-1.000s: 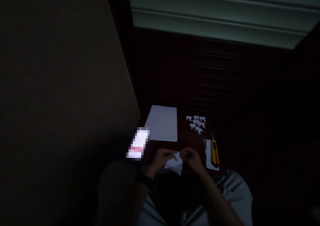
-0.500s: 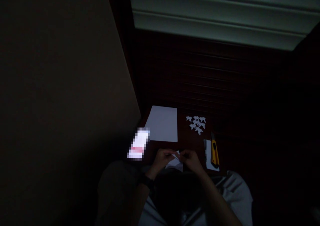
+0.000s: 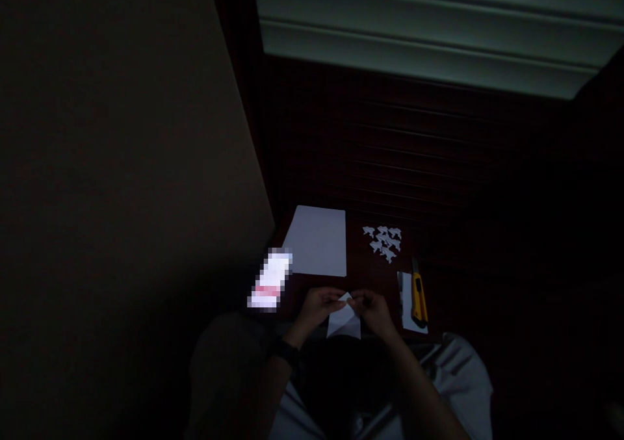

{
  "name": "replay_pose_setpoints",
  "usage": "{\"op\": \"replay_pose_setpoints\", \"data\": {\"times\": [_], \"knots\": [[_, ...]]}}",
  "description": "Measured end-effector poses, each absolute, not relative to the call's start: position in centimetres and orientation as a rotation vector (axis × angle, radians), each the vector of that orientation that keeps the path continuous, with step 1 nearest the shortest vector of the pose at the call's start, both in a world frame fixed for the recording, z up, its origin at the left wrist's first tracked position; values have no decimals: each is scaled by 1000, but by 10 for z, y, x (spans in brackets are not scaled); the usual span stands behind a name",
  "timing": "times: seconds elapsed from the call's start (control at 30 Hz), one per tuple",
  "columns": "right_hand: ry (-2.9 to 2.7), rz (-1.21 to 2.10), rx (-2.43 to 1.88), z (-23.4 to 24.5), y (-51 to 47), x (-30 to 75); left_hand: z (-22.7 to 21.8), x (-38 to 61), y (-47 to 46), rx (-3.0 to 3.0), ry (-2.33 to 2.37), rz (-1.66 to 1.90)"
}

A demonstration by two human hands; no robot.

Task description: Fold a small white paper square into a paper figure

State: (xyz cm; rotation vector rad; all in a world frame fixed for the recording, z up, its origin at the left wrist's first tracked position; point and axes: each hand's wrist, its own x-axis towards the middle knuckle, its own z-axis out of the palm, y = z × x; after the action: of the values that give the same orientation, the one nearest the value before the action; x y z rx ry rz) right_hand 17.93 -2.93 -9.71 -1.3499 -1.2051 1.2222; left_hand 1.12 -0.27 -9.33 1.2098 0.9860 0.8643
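Observation:
In dim light, both my hands pinch a small white piece of paper (image 3: 344, 320) at the near edge of a dark table (image 3: 361, 272). My left hand (image 3: 316, 307) grips its left upper edge with closed fingers. My right hand (image 3: 374, 310) grips its right upper edge, also closed. The paper hangs down between them as a folded, pointed shape. A dark watch band sits on my left wrist.
A white sheet of paper (image 3: 318, 241) lies behind my hands. Several small folded paper pieces (image 3: 383, 241) cluster at the back right. A yellow utility knife (image 3: 418, 292) rests on a white paper strip at the right. A lit blurred screen (image 3: 270, 280) lies left. A wall stands at the left.
The folded paper between my hands has been turned and opened out; more of it now shows hanging below my fingers. My hands stay in about the same place.

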Motion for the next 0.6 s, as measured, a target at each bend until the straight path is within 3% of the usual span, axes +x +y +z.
{"op": "replay_pose_setpoints", "data": {"times": [0.6], "knots": [[-1364, 1091, -1465, -93, -40, 179, -97, 15, 0, 1184, 1054, 846]]}}
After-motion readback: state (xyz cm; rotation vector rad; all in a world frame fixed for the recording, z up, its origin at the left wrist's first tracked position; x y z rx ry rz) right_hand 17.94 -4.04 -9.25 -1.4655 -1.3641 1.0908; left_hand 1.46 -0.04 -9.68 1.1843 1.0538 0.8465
